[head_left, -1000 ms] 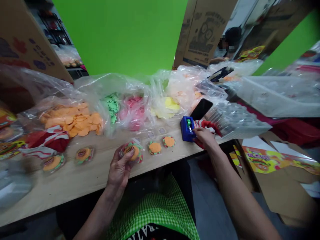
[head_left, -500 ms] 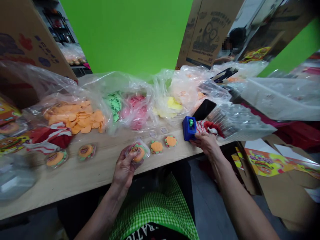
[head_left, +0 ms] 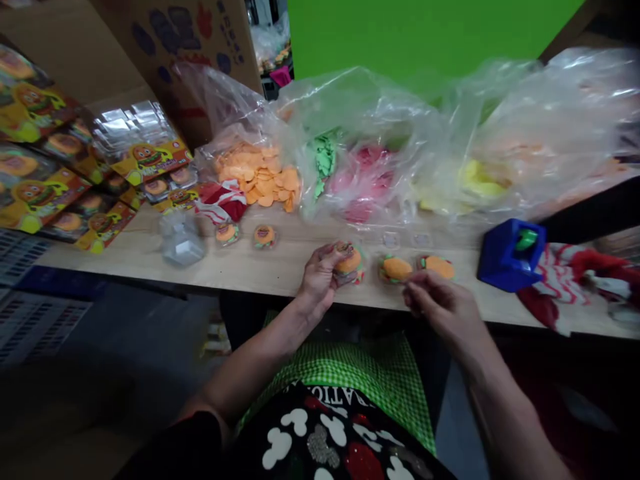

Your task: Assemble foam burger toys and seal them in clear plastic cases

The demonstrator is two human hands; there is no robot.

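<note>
My left hand point(head_left: 317, 275) is closed around a small toy burger point(head_left: 353, 260) in a clear plastic case, thumb pressed on its top. To its right, my right hand point(head_left: 447, 307) has its fingertips pinched together; whether anything thin is between them I cannot make out. Just beyond those fingers lie a second toy burger point(head_left: 397, 268) and a third toy burger point(head_left: 441, 267), each with an orange bun top. Farther right stands a blue tape dispenser point(head_left: 504, 260) with a green core.
Along the back, clear bags hold orange foam discs point(head_left: 260, 175), green pieces point(head_left: 324, 160), pink pieces point(head_left: 367, 180) and yellow pieces point(head_left: 483, 180). Packaged burgers point(head_left: 45, 193) are stacked at left, near a clear plastic container point(head_left: 183, 243). Red-white cloth point(head_left: 565, 277) lies beside the dispenser.
My right hand has left the tape dispenser and come left, nearer the left hand. The left hand still holds the cased burger. The view has swung to the left.
</note>
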